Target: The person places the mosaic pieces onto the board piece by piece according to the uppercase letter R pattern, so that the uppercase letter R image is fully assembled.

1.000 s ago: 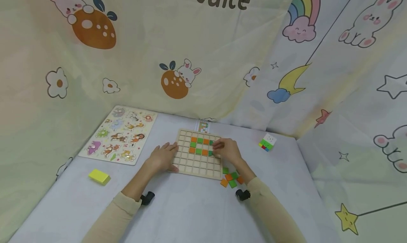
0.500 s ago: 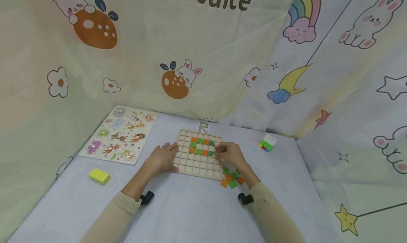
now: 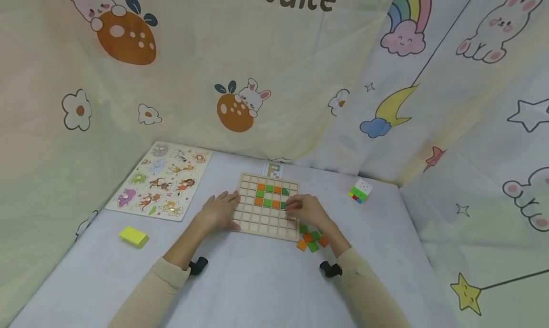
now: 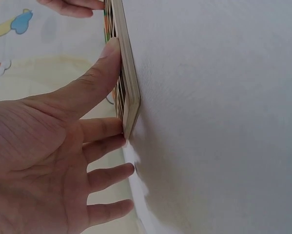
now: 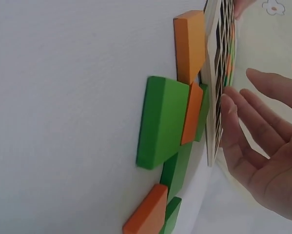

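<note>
A wooden grid board (image 3: 266,220) lies on the white table, with orange and green tiles set in its upper cells. At the right end of those rows sit an upper rounded green tile (image 3: 285,191) and a lower green tile (image 3: 282,205), partly hidden by fingers. My right hand (image 3: 310,210) reaches over the board's right side, its fingertips at the lower green tile. Its fingers (image 5: 262,119) are loosely bent, and nothing shows between them. My left hand (image 3: 218,211) rests at the board's left edge, thumb (image 4: 94,80) on the near corner and fingers spread.
Several loose orange and green tiles (image 3: 313,246) lie by the board's near right corner. A pattern card (image 3: 275,169) is behind the board. An animal puzzle board (image 3: 158,182) and yellow block (image 3: 134,236) lie left; a colored cube (image 3: 360,190) stands right.
My right hand first drew back from the upper green tile, uncovering it, then shifted slightly left onto the lower green tile. The left hand stays on the board's edge.
</note>
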A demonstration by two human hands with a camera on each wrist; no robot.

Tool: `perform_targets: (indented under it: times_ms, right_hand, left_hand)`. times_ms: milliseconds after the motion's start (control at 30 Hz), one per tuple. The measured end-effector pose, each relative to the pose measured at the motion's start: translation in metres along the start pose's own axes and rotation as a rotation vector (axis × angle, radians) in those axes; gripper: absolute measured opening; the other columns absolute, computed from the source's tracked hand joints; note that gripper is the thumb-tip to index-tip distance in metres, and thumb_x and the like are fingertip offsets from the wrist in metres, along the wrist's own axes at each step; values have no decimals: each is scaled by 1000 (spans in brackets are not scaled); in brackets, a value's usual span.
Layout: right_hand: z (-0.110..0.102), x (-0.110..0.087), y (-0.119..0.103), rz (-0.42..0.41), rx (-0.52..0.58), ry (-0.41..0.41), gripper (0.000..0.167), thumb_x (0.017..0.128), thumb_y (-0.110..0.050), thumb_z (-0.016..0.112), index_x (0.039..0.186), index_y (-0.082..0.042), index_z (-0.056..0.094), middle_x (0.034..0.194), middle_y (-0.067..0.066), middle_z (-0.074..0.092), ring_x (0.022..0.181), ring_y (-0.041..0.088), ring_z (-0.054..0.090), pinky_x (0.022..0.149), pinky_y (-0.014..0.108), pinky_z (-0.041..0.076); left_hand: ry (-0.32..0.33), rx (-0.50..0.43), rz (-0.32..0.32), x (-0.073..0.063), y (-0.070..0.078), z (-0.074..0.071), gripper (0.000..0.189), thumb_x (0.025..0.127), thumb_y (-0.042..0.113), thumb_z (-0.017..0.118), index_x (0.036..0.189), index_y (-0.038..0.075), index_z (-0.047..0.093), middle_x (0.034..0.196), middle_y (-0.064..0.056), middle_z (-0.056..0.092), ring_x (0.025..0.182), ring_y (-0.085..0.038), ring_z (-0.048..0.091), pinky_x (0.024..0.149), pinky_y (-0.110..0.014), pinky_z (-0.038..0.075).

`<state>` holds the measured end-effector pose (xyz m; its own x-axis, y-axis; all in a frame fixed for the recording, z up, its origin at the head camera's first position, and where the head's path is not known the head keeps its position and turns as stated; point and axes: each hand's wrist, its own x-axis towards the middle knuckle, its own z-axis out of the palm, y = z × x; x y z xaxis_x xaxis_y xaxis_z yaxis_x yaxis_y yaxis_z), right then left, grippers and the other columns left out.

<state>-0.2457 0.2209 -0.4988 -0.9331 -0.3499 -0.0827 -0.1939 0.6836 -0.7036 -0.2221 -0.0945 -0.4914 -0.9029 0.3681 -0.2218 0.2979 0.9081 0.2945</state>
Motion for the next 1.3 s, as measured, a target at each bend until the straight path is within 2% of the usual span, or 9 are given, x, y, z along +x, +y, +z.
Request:
perform_targets:
  times_ms: [100, 300, 567, 967, 1100, 1300]
  right_hand:
    - [-4, -4, -1, 6, -32, 19, 25, 93, -19, 81, 116, -11, 77, 101, -4, 76, 93, 16, 71, 85, 40, 61]
    - [-12, -19, 4, 63, -64, 24, 21, 90, -13, 83, 111, -11, 77, 98, -3, 75, 91, 15, 70, 83, 38, 61]
    - [-16, -37, 13, 143, -114, -13, 34, 81, -5, 89, 111, -11, 76, 100, 0, 74, 91, 15, 69, 85, 37, 61]
    - [-14, -44, 17, 154, -127, 5, 29, 80, -5, 89, 106, -12, 78, 91, -2, 73, 84, 13, 67, 78, 34, 59]
    - [-14, -44, 19, 143, -109, 17, 28, 80, -4, 89, 105, -12, 78, 90, -1, 72, 83, 15, 66, 74, 32, 59]
    - [-22, -44, 22, 145, -22, 8, 27, 82, -4, 87, 106, -11, 78, 88, 1, 72, 77, 19, 69, 68, 35, 60]
  left_hand:
    - [10, 9, 3, 1, -2, 0, 107, 78, 44, 90, 159, -2, 38, 169, -18, 30, 155, -45, 25, 122, -68, 22]
    - [8, 13, 13, 2, 0, 1, 106, 77, 44, 91, 158, -3, 39, 168, -18, 32, 154, -46, 27, 121, -69, 24]
    - [2, 13, 13, -2, 1, 4, 104, 79, 42, 90, 157, -4, 39, 168, -19, 32, 154, -45, 27, 122, -67, 23]
    - [35, 22, 31, -3, -1, 0, 105, 77, 44, 90, 156, -5, 41, 166, -21, 34, 153, -47, 29, 120, -70, 25]
    - [35, 26, 24, -4, -1, -1, 106, 76, 44, 90, 156, -5, 41, 166, -20, 34, 153, -47, 29, 120, -70, 26]
    - [29, 18, 28, -4, 0, -1, 106, 77, 44, 90, 156, -5, 40, 166, -21, 34, 153, -47, 28, 121, -69, 25]
